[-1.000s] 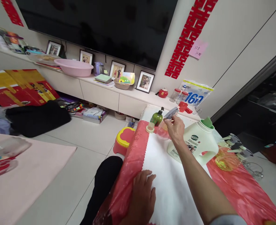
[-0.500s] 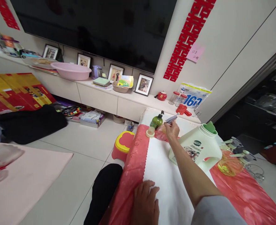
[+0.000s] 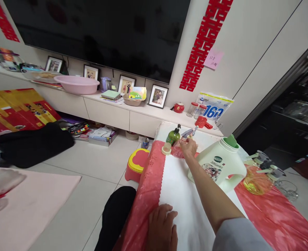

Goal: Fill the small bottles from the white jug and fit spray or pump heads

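Note:
My right hand (image 3: 188, 147) reaches to the far end of the table and closes round a clear pink spray bottle (image 3: 177, 150) with a grey trigger head (image 3: 188, 132). Just left of it stand a green pump bottle (image 3: 172, 136) and a small round cap (image 3: 166, 149). A large white detergent jug (image 3: 219, 163) with a green cap stands right of my forearm. My left hand (image 3: 161, 227) lies flat, fingers spread, on the white cloth (image 3: 181, 195) near me.
A red plastic sheet (image 3: 271, 216) covers the table. A yellow spray bottle (image 3: 257, 179) and clear bottles lie at the right. A red-and-yellow stool (image 3: 137, 160) stands on the tiled floor. A low cabinet (image 3: 112, 111) with photo frames and a pink basin (image 3: 77, 84) runs along the wall.
My right hand has dropped from holding the grey trigger head up in the air down onto the pink bottle at the table's far end. The left hand has hardly moved.

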Available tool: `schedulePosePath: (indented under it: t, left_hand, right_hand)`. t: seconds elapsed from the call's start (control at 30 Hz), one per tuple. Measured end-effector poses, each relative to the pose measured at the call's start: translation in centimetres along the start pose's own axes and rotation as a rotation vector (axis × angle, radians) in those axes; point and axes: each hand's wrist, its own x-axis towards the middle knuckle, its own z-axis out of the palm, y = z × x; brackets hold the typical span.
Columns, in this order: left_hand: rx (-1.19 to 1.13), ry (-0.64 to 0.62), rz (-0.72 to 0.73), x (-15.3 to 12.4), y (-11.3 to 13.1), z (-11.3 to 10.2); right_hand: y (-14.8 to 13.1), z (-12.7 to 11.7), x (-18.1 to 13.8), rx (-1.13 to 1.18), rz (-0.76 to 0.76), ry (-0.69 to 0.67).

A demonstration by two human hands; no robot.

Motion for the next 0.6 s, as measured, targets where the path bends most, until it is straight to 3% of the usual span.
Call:
schedulePosePath:
  t: [0.2, 0.33, 0.5, 0.6]
  left_hand:
    - [0.067, -0.04, 0.056, 0.4, -0.4, -0.7]
    - [0.124, -0.102, 0.197, 0.9, -1.2, -1.5]
    - [0.168, -0.085, 0.238, 0.3, -2.5, -1.7]
    - [0.185, -0.147, 0.255, 0.1, -3.4, -1.6]
  right_hand:
    - [-0.5, -0.1, -1.3, 0.072, -0.001, 0.085]
    - [-0.1, -1.5, -6.0, 0.189, -0.205, 0.102]
    - [3.2, -6.6, -15.3, 0.271, -0.604, 0.03]
    - [7.6, -10.8, -17.4, 0.251, -0.592, 0.089]
